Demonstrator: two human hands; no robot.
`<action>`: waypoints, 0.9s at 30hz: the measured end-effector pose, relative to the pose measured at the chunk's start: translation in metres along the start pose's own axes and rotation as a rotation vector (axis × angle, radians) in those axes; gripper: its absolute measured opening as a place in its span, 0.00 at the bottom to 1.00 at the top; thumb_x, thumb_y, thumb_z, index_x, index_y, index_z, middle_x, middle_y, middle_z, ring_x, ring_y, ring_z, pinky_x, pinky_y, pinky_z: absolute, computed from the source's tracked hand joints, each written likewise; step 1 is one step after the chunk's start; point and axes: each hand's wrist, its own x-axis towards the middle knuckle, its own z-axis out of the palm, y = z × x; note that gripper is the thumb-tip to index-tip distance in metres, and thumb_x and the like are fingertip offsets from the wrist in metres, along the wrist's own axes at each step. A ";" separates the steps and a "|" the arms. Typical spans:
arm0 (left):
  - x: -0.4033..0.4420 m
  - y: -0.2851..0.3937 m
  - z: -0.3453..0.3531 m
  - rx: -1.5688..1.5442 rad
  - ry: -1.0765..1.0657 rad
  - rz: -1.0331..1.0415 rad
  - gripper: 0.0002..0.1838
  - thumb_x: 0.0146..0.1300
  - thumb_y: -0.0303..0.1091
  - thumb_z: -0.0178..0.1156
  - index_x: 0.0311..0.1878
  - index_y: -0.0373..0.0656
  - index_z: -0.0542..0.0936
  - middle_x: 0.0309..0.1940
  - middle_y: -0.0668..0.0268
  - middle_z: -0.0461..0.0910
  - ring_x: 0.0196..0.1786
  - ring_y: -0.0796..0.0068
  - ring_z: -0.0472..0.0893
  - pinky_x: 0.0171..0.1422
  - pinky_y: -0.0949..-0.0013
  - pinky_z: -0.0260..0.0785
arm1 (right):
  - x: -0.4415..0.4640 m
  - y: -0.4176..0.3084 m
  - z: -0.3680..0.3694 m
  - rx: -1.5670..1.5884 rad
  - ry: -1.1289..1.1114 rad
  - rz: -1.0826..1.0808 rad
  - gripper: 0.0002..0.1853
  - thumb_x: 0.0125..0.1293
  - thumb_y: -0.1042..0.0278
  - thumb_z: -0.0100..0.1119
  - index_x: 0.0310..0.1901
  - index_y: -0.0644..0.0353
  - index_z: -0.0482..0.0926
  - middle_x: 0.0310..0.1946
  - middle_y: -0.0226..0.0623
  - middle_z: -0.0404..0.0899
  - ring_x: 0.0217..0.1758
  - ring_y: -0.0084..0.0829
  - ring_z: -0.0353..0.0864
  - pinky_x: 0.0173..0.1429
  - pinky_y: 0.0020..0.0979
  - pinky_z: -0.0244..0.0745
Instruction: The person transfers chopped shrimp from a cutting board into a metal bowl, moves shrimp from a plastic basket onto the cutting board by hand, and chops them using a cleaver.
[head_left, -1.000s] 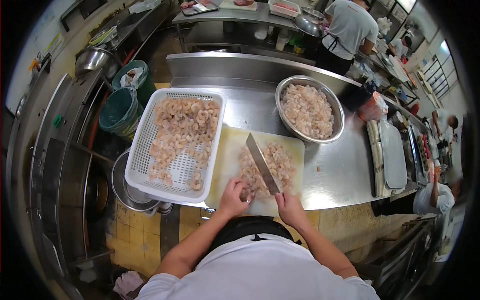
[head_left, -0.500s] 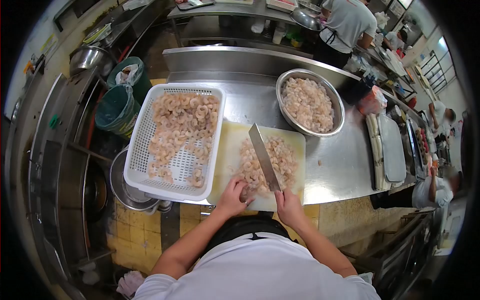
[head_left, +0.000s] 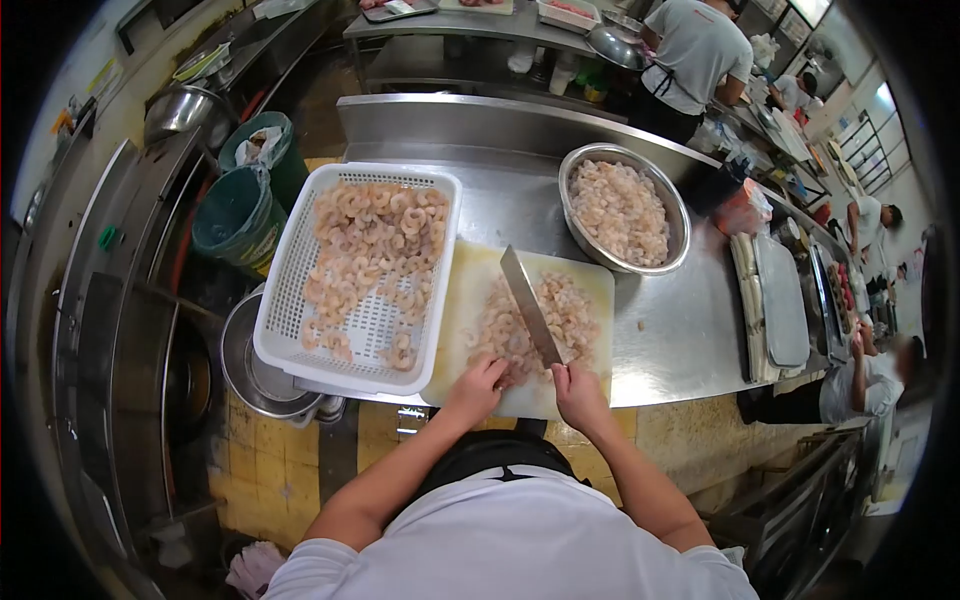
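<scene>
The right hand [head_left: 582, 398] is wrapped around the handle of a broad-bladed knife [head_left: 530, 306], whose blade points away from the person and slants slightly to the left. The left hand [head_left: 476, 388] has its fingers curled in at the near left edge of the chopped shrimp [head_left: 570, 310]; whether it has hold of a piece, I cannot tell. The blade lies across the middle of this shrimp, which is spread over a pale cutting board [head_left: 463, 290] at the near edge of the steel table [head_left: 680, 330]. Left of the board, a white perforated basket [head_left: 272, 350] carries whole-looking shrimp [head_left: 380, 220], leaving part of its floor bare. Beyond the board to the right, a round metal bowl [head_left: 640, 268] is filled with more shrimp pieces [head_left: 620, 210]. Farther right, a red-and-white plastic bag [head_left: 743, 208] sits near a pale tray [head_left: 783, 300]. Two green bins [head_left: 235, 220] stand beyond the table's left side. Past its far edge, a co-worker in a light shirt [head_left: 700, 55] leans toward another counter.
</scene>
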 end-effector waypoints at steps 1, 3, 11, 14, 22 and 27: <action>0.001 0.001 0.000 -0.022 0.018 -0.031 0.23 0.61 0.27 0.72 0.61 0.42 0.82 0.54 0.53 0.81 0.52 0.49 0.85 0.55 0.55 0.81 | -0.006 -0.012 -0.011 0.022 -0.014 0.013 0.22 0.83 0.54 0.54 0.39 0.70 0.79 0.31 0.68 0.81 0.37 0.71 0.82 0.41 0.60 0.74; 0.002 0.004 0.001 -0.065 0.055 -0.087 0.24 0.60 0.24 0.72 0.60 0.41 0.81 0.53 0.53 0.80 0.49 0.52 0.85 0.52 0.56 0.81 | -0.014 -0.032 -0.026 0.064 -0.037 0.041 0.23 0.83 0.53 0.52 0.39 0.69 0.79 0.33 0.70 0.82 0.41 0.72 0.83 0.44 0.63 0.75; 0.002 -0.003 0.011 -0.091 0.026 -0.196 0.17 0.63 0.26 0.70 0.54 0.39 0.80 0.56 0.50 0.79 0.55 0.45 0.83 0.59 0.52 0.79 | 0.000 -0.002 -0.003 -0.028 -0.065 -0.018 0.20 0.82 0.57 0.54 0.40 0.70 0.77 0.30 0.69 0.81 0.38 0.72 0.82 0.42 0.63 0.74; 0.005 0.000 0.013 -0.040 0.129 -0.063 0.16 0.61 0.24 0.72 0.51 0.39 0.80 0.52 0.53 0.78 0.48 0.50 0.85 0.51 0.55 0.81 | -0.008 -0.028 -0.032 0.000 -0.080 -0.005 0.21 0.83 0.56 0.53 0.40 0.70 0.78 0.31 0.70 0.82 0.40 0.73 0.82 0.43 0.63 0.75; 0.001 -0.001 0.014 -0.062 0.088 -0.152 0.15 0.62 0.28 0.73 0.50 0.39 0.82 0.54 0.52 0.79 0.56 0.47 0.83 0.58 0.53 0.80 | 0.002 0.004 0.010 -0.040 -0.057 -0.047 0.21 0.82 0.55 0.55 0.40 0.70 0.78 0.32 0.69 0.82 0.40 0.72 0.83 0.44 0.63 0.75; 0.003 0.001 0.015 -0.124 0.104 -0.184 0.15 0.61 0.26 0.73 0.50 0.40 0.82 0.54 0.54 0.79 0.55 0.49 0.83 0.56 0.54 0.81 | -0.011 -0.030 -0.040 0.030 -0.037 -0.010 0.21 0.82 0.56 0.55 0.39 0.69 0.78 0.31 0.68 0.82 0.38 0.71 0.82 0.43 0.63 0.74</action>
